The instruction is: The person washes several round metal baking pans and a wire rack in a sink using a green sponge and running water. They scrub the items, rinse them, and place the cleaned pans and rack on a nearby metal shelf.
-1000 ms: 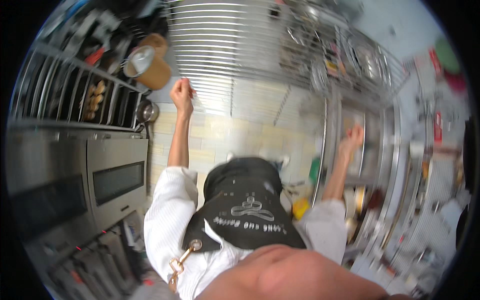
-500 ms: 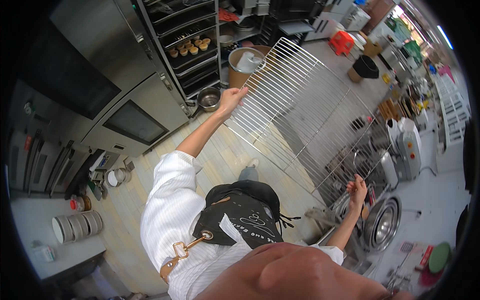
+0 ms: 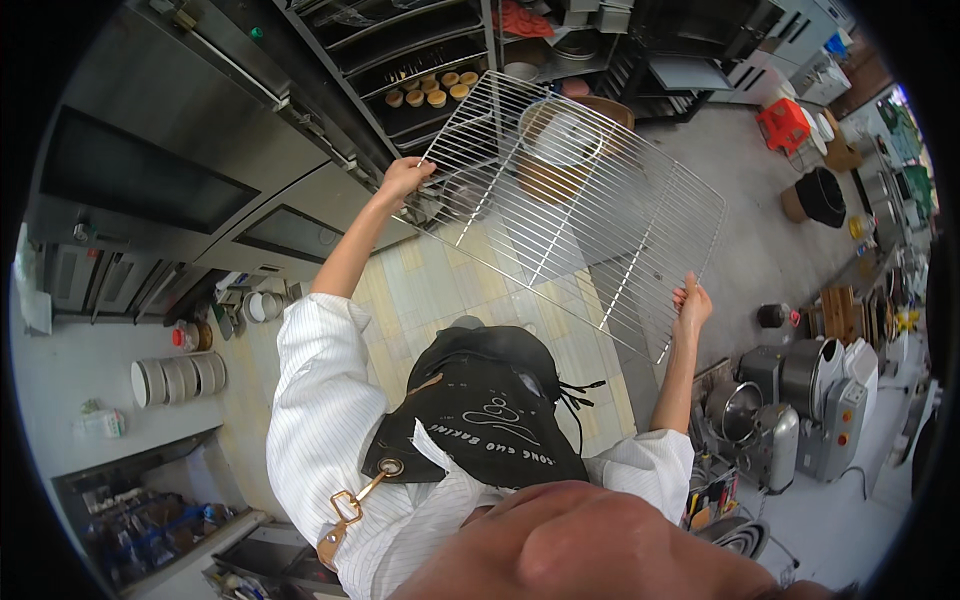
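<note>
A large wire cooling rack (image 3: 575,230) spans the air in front of me, held by its two short ends. My left hand (image 3: 405,178) is closed round its left edge, thumb on top. On the opposite edge, my right hand (image 3: 692,300) grips the wires near the corner close to me. Through the bars I see a brown drum (image 3: 548,183) with something pale inside and a steel pot, both standing on the floor. Beyond my left hand are several small tarts (image 3: 432,92) on a dark tray in a tray trolley.
Steel ovens or cabinets (image 3: 150,150) line the left. The tray trolley (image 3: 495,60) stands ahead. To the right are a mixer (image 3: 825,400), a red stool (image 3: 783,125) and a black-lined bin (image 3: 818,198). Round tins (image 3: 180,380) sit on the left counter.
The cooling rack has swung left and is more level, with my right hand now on its right edge. My view has turned rightward away from the mixing bowls toward the trolley.
</note>
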Action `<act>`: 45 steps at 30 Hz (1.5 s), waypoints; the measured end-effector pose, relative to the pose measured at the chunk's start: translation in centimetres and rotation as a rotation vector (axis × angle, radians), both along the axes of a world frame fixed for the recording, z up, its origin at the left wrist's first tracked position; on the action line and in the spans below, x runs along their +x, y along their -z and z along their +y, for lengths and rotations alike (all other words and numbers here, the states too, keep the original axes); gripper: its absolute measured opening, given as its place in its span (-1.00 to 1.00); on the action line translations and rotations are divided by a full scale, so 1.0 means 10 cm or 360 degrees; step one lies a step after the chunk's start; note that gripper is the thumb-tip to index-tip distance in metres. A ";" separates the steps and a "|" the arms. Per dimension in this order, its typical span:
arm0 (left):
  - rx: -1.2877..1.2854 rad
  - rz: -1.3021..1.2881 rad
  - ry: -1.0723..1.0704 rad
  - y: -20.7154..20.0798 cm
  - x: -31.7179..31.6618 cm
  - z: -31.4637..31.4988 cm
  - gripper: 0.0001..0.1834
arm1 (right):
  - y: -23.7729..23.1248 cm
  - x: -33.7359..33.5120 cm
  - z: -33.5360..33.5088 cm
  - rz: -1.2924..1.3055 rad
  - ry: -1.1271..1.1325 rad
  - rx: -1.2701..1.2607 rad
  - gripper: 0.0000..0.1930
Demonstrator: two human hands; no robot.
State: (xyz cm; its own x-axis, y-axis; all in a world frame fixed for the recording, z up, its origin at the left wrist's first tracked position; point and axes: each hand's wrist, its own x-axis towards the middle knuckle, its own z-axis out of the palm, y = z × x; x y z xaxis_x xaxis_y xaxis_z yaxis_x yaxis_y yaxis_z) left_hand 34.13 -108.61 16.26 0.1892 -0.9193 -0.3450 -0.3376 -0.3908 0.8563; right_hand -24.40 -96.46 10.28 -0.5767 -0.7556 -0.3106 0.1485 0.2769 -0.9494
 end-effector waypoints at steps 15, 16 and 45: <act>-0.0291 -0.0316 0.0139 0.06 1.12 -1.33 -0.64 | 0.25 1.21 -0.84 0.0031 0.0198 0.0012 -0.67; -0.0263 -0.0294 0.0205 0.02 1.14 -1.41 -0.64 | 0.31 1.22 -0.73 0.0029 0.0263 0.0056 -0.67; -0.0146 0.2601 0.0729 -1.04 0.95 -0.73 -0.23 | -0.83 1.22 0.64 0.0219 0.0039 -0.0168 -0.66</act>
